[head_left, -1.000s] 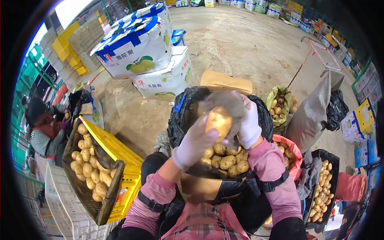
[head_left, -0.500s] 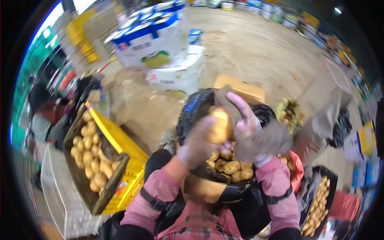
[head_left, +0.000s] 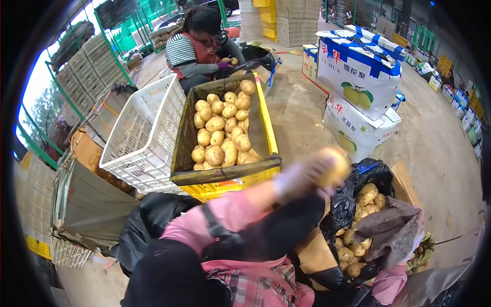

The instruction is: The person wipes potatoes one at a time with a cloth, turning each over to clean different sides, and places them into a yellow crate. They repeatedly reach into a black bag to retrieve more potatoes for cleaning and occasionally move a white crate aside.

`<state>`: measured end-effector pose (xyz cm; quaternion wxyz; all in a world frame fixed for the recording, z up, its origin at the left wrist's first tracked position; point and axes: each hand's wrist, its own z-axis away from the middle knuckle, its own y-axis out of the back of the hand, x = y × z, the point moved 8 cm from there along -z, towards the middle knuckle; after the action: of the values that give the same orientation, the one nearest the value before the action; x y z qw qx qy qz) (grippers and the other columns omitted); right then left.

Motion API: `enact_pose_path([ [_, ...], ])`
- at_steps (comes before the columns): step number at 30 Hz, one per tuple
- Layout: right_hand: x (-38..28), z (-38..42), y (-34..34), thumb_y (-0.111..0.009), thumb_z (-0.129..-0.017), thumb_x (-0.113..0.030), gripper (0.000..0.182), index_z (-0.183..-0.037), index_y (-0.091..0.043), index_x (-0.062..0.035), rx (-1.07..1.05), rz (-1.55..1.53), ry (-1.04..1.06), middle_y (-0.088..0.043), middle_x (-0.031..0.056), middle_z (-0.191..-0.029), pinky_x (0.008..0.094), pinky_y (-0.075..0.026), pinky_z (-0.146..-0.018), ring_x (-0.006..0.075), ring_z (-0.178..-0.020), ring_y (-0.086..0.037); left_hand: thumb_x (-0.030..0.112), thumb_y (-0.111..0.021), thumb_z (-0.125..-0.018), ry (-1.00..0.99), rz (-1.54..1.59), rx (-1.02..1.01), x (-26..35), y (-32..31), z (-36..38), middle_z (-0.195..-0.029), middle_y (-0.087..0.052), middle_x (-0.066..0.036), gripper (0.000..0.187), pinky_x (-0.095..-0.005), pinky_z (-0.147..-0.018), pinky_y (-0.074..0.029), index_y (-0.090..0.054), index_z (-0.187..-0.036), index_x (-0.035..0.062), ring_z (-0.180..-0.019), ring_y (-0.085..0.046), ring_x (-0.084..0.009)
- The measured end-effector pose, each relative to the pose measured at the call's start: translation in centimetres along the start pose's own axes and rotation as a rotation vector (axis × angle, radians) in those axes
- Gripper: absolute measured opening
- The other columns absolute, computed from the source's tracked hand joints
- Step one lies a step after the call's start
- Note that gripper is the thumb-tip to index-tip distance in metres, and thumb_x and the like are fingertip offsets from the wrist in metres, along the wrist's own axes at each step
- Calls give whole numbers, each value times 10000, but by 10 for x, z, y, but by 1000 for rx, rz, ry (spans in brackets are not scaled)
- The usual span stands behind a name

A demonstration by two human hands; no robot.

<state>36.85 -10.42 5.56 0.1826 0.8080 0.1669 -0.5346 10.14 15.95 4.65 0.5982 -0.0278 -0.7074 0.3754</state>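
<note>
beside black bag (head_left: 343,205) | left hand (head_left: 303,179) gripping blurred golden potato (head_left: 336,166) | right hand (head_left: 417,237) holding cloth (head_left: 389,227)

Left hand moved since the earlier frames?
Yes. The left hand, holding a potato, has gone from over the black-lined box to its left side, toward the yellow crate.

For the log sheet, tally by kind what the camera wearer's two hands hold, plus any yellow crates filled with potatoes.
Potato, in the left hand: 1
Cloth, in the right hand: 1
Yellow crate filled with potatoes: 1
Total: 3
</note>
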Motion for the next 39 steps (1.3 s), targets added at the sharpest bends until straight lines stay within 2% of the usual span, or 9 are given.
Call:
enact_pose_path([
  [4, 22, -18, 46, -463, -1054, -304, 422, -1256, -593, 43, 16, -109, -61, -648, 129, -1182, 337, -450, -990, 198, -1057, -606, 507, -574, -967, 31, -588, 786, 97, 190, 73, -1158, -612, -185, 607, -367, -745, -579, -491, -1333, 30, -894, -677, -233],
  [9, -30, 6, 23, -426, -1057, -282, 441, -1251, -594, 76, 101, 37, -22, -634, 153, -1227, 338, -457, -1003, 210, -1119, -601, 471, -563, -980, 64, -618, 997, 103, 323, 98, -1444, -429, -113, 672, -364, -1017, -471, -345, -1505, 112, -1149, -522, -230],
  [14, -61, 16, 57, -440, -1046, -235, 393, -1234, -629, 54, 204, 446, 359, -658, 172, -1222, 339, -456, -994, 238, -1112, -617, 229, -615, -972, -110, -799, 448, 78, 135, 19, -1514, -402, -130, 625, -351, -987, -451, -345, -1504, 42, -1263, -486, -208],
  [17, -36, 10, 87, -489, -1048, -308, 395, -1108, -689, 27, 419, 47, 75, -707, 143, -1020, 317, -481, -872, 190, -957, -633, 183, -648, -935, -427, -1131, 190, 46, -3, -12, -1394, -521, -178, 649, -357, -1046, -405, -353, -1488, 12, -1241, -513, -237],
  [23, -72, 32, 97, -558, -1024, -342, 389, -1165, -659, 6, 506, 254, 192, -680, 99, -984, 284, -448, -895, 144, -955, -583, 349, -663, -888, -160, -1585, -456, -121, -130, -110, -1355, -542, -219, 583, -386, -1103, -359, -535, -1336, -2, -1317, -467, -336],
  [28, -81, 50, 112, -557, -1022, -265, 358, -1227, -612, 23, 458, 201, 98, -651, 75, -1095, 246, -415, -900, 109, -988, -548, 409, -603, -836, -13, -2164, -592, -261, -141, -152, -1287, -575, -222, 543, -437, -1069, -376, -627, -1221, 27, -1270, -476, -379],
  [33, -72, 66, 132, -558, -1018, -256, 394, -1270, -585, 46, 409, 217, 58, -644, 83, -1185, 253, -400, -987, 115, -1107, -551, 334, -690, -765, 554, -2033, -597, -363, -91, -199, -1311, -602, -240, 548, -403, -949, -529, -664, -1210, 15, -1171, -629, -342],
  [37, -51, 76, 148, -554, -1010, -232, 386, -1273, -573, 49, 416, 157, -73, -633, 105, -1216, 267, -400, -1004, 138, -1128, -555, 349, -687, -835, 241, -2085, -330, -417, -40, -212, -1349, -530, -207, 632, -469, -932, -518, -496, -1351, 37, -1217, -565, -367],
  [39, -56, 74, 155, -538, -1005, -179, 352, -1264, -566, 59, 429, 281, -12, -634, 129, -1217, 281, -408, -1012, 169, -1145, -569, 177, -680, -760, 218, -2190, -325, -418, -48, -210, -1330, -501, -241, 662, -471, -968, -501, -427, -1355, 38, -1226, -537, -398],
])
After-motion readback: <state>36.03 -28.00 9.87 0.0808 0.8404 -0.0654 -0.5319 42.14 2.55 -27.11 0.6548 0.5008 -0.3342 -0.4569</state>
